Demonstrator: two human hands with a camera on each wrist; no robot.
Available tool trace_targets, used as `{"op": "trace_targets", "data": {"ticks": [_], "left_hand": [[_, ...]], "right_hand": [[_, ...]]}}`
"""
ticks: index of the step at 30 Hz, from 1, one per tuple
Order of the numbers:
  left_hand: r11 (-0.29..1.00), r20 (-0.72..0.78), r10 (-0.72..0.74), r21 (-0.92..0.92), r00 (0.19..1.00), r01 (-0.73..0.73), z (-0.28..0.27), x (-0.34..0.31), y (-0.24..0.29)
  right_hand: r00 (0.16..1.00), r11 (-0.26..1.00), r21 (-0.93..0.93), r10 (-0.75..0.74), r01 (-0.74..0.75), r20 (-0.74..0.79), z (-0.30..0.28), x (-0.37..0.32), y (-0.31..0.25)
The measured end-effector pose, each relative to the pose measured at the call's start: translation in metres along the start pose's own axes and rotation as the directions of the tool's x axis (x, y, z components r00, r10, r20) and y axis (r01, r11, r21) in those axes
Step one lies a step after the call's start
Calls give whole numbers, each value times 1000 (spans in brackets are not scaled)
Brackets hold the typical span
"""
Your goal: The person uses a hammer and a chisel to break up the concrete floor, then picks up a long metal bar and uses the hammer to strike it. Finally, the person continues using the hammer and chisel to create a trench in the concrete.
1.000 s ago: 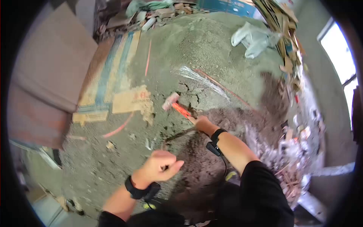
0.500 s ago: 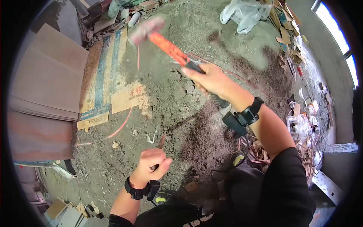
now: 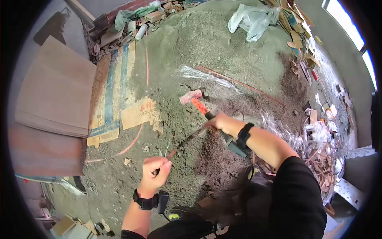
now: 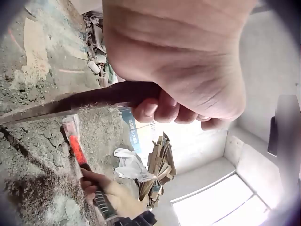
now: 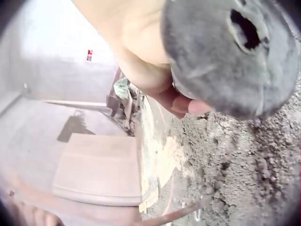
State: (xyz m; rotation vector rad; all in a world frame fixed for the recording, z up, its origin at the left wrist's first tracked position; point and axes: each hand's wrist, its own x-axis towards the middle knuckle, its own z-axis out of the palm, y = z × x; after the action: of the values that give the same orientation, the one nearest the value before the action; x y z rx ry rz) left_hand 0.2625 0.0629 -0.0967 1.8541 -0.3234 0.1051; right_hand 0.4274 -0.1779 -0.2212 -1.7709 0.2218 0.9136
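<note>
Left fingers (image 4: 167, 113) grip a dark bar (image 4: 110, 95), right fingers (image 4: 88, 185) a hammer (image 4: 77, 149).

The hammer (image 3: 201, 107) has a scuffed, metal-looking head (image 3: 191, 96), a smooth orange handle (image 4: 76, 148) and a matt, dusty, rubbery grip (image 5: 221, 70), while the bar (image 4: 113, 95) looks like rough, rust-brown metal. The ground (image 3: 223, 171) is matt, coarse and crumbly. Smooth, dull cardboard (image 3: 55, 87) contrasts with the thin, glossy plastic bag (image 3: 254, 20) and the shiny, creased clear film (image 3: 209, 77).
</note>
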Motion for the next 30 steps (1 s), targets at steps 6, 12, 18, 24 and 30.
{"op": "trace_targets", "data": {"ticks": [6,12,18,24,30], "left_hand": [[997,-11,72,-11,997,-72,-10,-12,-1],[999,20,37,-26,999,-37,-6,-4,4],[996,83,93,3,992,-94,1,-1,7],[999,39,-8,41,999,7,-9,-7,13],[999,-134,-51,8,990,53,-18,-21,9]], "right_hand": [[973,975,-14,-223,223,-55,-39,-66,-70],[817,802,183,-523,568,-242,-33,-103,-154],[587,710,-385,-704,590,-400,-7,31,-115],[925,837,-547,-236,38,-297,4,69,41],[991,900,-432,-6,-51,-130,-40,9,31]]}}
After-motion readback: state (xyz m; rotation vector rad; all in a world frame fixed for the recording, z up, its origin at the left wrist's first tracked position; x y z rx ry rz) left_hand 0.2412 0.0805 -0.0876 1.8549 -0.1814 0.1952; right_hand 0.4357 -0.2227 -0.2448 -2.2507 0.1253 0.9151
